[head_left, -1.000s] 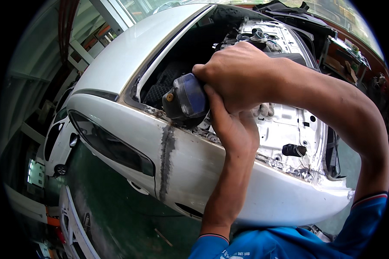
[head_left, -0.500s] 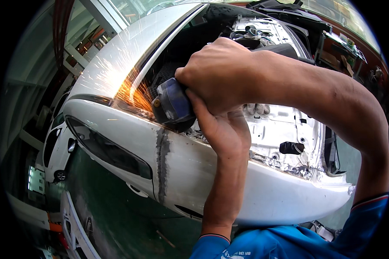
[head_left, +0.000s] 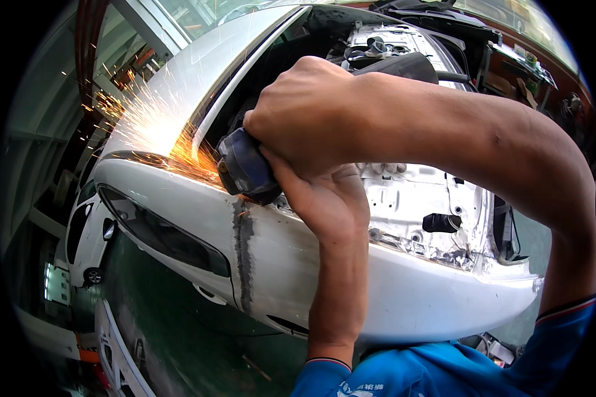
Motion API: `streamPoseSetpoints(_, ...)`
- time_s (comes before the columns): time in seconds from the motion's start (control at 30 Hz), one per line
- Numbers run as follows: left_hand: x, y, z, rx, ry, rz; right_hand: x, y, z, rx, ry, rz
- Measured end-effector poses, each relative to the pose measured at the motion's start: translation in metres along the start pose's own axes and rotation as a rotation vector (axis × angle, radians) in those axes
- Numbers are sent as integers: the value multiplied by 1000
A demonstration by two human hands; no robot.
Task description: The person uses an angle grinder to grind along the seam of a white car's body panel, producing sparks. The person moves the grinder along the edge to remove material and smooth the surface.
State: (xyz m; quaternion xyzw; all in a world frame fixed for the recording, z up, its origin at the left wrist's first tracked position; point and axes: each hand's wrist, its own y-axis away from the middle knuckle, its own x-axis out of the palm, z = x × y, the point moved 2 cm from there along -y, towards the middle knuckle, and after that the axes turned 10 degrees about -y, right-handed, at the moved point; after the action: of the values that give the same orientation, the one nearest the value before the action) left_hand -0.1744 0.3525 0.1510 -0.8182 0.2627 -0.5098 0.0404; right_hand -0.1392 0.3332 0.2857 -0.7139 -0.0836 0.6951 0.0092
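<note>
Both hands grip an angle grinder (head_left: 246, 161) with a dark blue and black head, held over the edge of a white car body (head_left: 311, 271). My right hand (head_left: 304, 109) is wrapped over the tool from above. My left hand (head_left: 328, 198) holds it from below, thumb up along its side. The grinder's black rear end (head_left: 404, 67) shows beyond my right forearm. Bright orange sparks (head_left: 159, 132) spray leftward from the head along the seam by the rear pillar. The disc is hidden. A dark grey sanded stripe (head_left: 243, 255) runs down the panel just below.
Bare metal panel (head_left: 410, 198) with holes lies exposed behind my hands. A dark side window (head_left: 166, 228) sits at left. Another white car (head_left: 89, 231) stands beyond, and a loose white panel (head_left: 116, 351) is at lower left. A cluttered cart (head_left: 523, 63) stands far right.
Both hands and the grinder have shifted slightly left along the seam. Sparks now reach further left, over the pillar and past it.
</note>
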Motion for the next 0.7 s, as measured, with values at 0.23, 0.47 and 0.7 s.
streamPoseSetpoints(0.23, 10, 3, 0, 10, 107, -27, -2, 2, 1, -22, 7, -6)
streamPoseSetpoints(0.47, -7, 0, 2, 41, 45, 60, 1, -1, 3, -60, 26, -34)
streamPoseSetpoints(0.7, -7, -3, -1, 32, 52, 92, -4, -2, 5, -73, 57, -29)
